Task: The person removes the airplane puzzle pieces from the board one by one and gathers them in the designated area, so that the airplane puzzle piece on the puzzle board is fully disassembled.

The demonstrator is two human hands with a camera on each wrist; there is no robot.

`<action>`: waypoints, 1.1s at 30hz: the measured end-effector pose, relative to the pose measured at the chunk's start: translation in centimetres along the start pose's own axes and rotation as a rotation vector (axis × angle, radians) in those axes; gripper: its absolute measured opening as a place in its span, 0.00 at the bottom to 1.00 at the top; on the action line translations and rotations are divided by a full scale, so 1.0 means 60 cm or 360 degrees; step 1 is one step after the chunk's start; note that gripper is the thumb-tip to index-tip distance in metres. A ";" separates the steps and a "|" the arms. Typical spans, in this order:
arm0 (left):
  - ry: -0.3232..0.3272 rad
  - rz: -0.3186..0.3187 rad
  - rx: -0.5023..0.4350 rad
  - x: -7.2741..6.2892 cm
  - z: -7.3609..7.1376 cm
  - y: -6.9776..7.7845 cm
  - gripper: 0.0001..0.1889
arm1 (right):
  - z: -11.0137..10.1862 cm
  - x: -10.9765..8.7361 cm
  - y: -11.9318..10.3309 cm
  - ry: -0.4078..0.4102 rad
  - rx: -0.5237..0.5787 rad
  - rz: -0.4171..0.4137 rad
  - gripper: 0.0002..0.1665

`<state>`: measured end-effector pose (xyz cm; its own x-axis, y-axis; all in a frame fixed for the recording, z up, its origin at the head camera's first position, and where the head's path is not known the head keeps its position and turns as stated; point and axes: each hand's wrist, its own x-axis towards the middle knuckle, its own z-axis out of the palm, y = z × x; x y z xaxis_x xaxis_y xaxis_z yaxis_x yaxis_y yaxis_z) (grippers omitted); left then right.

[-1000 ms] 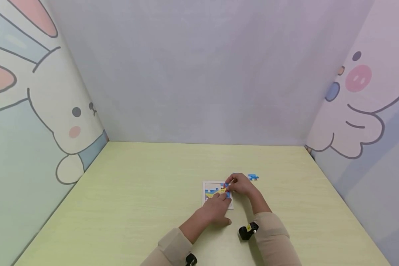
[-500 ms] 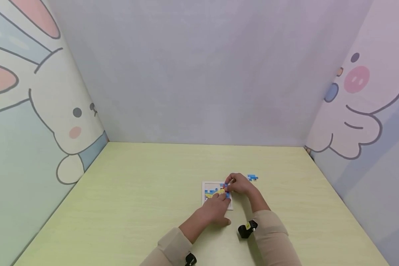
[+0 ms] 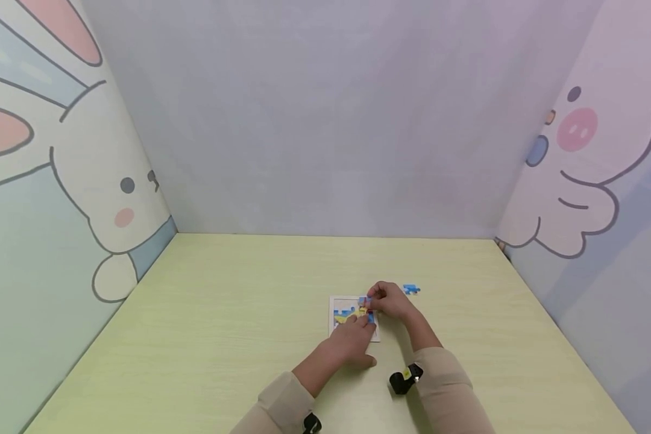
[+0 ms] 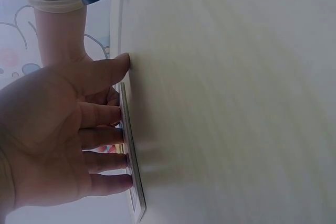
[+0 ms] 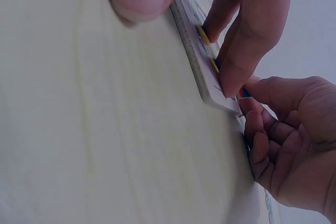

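A small jigsaw puzzle with a white frame lies on the table, its picture yellow, blue and red. Straight fingers of my left hand rest on its near part, thumb spread out to the right over the tabletop; the left wrist view shows the fingertips right at the board's surface. At the board's upper right corner my right hand pinches a puzzle piece between thumb and curled index finger. Blue and red show on the piece, most of which the fingers hide. The left hand covers the board's lower part.
Loose blue puzzle pieces lie on the table just beyond my right hand. Walls with a cartoon rabbit and a pig enclose the sides, and a grey backdrop stands behind.
My right fingertips shift slightly at the board's upper right corner, and more blue and red shows beside them. The left hand stays in place on the puzzle.
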<state>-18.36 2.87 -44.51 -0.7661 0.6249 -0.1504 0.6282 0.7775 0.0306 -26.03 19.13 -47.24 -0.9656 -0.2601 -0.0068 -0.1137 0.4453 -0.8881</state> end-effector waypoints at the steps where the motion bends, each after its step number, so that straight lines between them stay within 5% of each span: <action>1: 0.0000 -0.0002 -0.0005 0.001 0.000 0.000 0.38 | -0.001 -0.001 0.000 -0.0007 0.0010 -0.0010 0.06; 17: -0.0018 -0.0018 -0.0076 0.006 0.012 -0.007 0.39 | -0.009 -0.013 -0.036 0.0003 0.0201 -0.0035 0.08; 33: 0.0023 -0.0028 -0.0252 0.000 0.008 -0.006 0.34 | -0.021 -0.034 -0.015 0.0083 0.0177 0.0026 0.08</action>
<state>-18.51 2.53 -45.02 -0.7794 0.6110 -0.1383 0.5860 0.7891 0.1839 -24.24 20.34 -45.87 -0.9783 -0.2072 -0.0002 -0.0740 0.3504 -0.9337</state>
